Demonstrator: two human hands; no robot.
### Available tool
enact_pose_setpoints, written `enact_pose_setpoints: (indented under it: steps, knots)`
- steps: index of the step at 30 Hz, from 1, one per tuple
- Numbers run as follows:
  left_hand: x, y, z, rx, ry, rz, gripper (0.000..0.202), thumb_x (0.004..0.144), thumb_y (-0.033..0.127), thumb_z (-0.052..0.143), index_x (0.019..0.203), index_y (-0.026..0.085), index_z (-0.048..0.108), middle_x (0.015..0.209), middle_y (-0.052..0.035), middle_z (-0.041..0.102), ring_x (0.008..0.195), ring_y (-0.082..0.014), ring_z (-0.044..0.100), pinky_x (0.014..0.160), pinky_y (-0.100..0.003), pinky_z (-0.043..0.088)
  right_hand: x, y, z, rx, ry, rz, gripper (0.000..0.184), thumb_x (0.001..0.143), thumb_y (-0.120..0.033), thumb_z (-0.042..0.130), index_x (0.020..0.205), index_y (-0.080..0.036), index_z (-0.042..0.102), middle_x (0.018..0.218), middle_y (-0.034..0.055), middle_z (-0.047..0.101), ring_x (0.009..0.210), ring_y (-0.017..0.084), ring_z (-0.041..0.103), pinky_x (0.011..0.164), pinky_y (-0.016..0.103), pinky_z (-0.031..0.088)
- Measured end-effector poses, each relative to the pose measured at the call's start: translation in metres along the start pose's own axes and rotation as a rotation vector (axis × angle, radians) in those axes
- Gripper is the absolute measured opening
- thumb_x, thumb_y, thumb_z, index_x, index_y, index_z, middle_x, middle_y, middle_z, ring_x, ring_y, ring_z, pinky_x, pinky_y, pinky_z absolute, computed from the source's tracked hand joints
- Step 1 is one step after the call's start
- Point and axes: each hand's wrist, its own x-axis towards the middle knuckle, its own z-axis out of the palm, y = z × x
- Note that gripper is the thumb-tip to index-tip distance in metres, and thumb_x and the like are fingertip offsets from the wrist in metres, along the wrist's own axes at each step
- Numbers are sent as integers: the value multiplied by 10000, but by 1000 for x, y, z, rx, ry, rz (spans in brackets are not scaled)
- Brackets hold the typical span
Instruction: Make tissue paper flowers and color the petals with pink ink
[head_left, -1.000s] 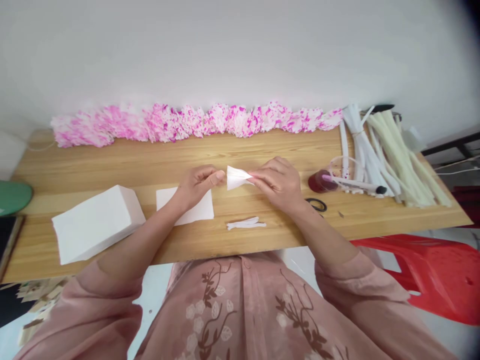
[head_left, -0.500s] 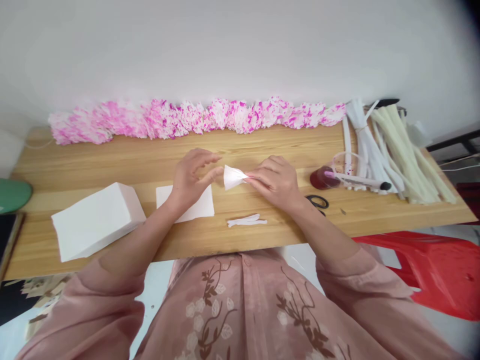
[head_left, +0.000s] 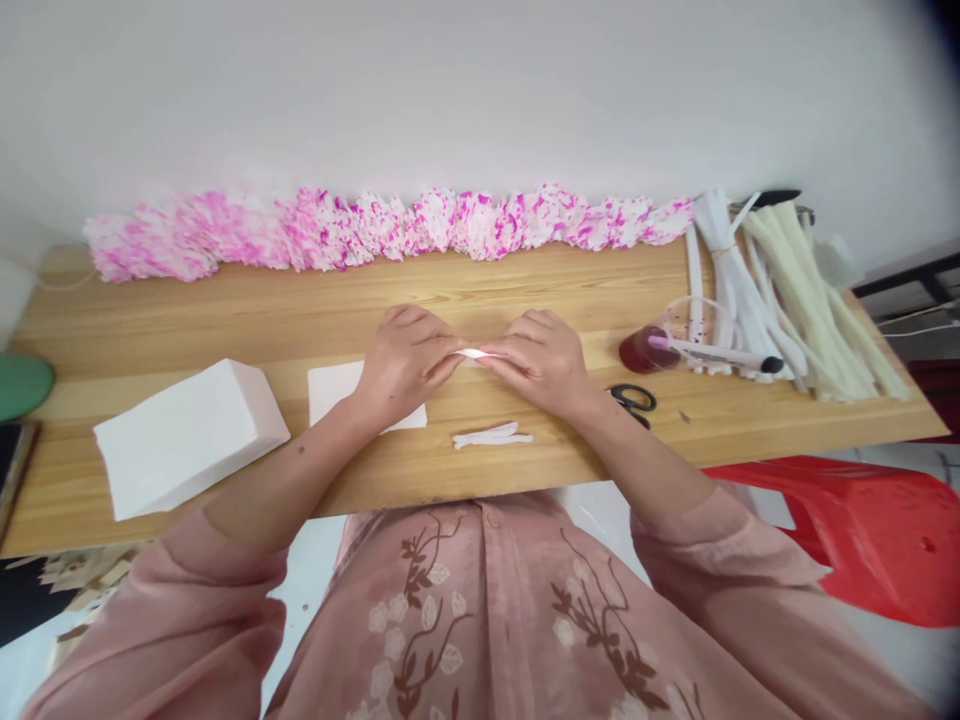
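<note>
Between my two hands is a white tissue (head_left: 472, 353), squeezed into a narrow twisted strip. My left hand (head_left: 412, 355) pinches its left end, and my right hand (head_left: 541, 358) pinches the other end; most of the tissue is hidden by the fingers. Under my left wrist lies a flat white tissue sheet (head_left: 330, 393). A few short white strips (head_left: 493, 435) rest on the table just below the hands. Black-handled scissors (head_left: 634, 400) lie beside my right wrist, partly covered by the forearm.
A thick stack of white tissues (head_left: 187, 435) sits at the left. Pink-and-white ruffled paper flowers (head_left: 480, 225) line the wall. To the right stand a jar of dark red liquid (head_left: 646, 350), a pen (head_left: 720, 354), white strips (head_left: 724, 260) and cream strips (head_left: 814, 300). A red stool (head_left: 862, 530) is below.
My left hand has moved right and closed on the fanned end of the tissue, which is now squeezed narrow. My right hand keeps its pinch, shifted slightly left.
</note>
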Motion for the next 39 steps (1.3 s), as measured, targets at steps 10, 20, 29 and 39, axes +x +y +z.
enact_pose_setpoints:
  steps: [10, 20, 29, 39]
  knots:
    - [1, -2, -12, -293, -69, -273, 169, 851, 316, 604, 787, 215, 723, 767, -43, 689, 751, -183, 594, 771, -345, 436, 1, 6, -9, 84, -30, 130, 229, 930, -379, 555, 978, -246, 735, 863, 51, 727, 784, 185, 610, 743, 364, 430]
    - [-1, -20, -5, -262, -257, -268, 222, 865, 352, 599, 743, 204, 712, 755, -46, 682, 732, -186, 576, 721, -333, 403, -3, 15, 3, 136, -172, 187, 253, 919, -408, 568, 901, -220, 737, 796, 36, 707, 746, 171, 599, 711, 317, 411]
    - [-5, -30, 5, -34, -293, -127, 216, 887, 335, 584, 798, 185, 712, 818, -68, 684, 833, -233, 576, 859, -415, 371, -6, 19, 8, -33, -244, 99, 235, 946, -352, 519, 918, -199, 696, 831, 60, 710, 794, 209, 578, 743, 343, 368]
    - [-8, -32, 1, 13, -236, -105, 223, 886, 305, 568, 739, 204, 701, 827, -68, 683, 856, -240, 562, 870, -440, 356, -6, 17, 5, -130, -280, 63, 230, 942, -329, 523, 847, -190, 680, 809, 67, 668, 799, 219, 516, 721, 352, 345]
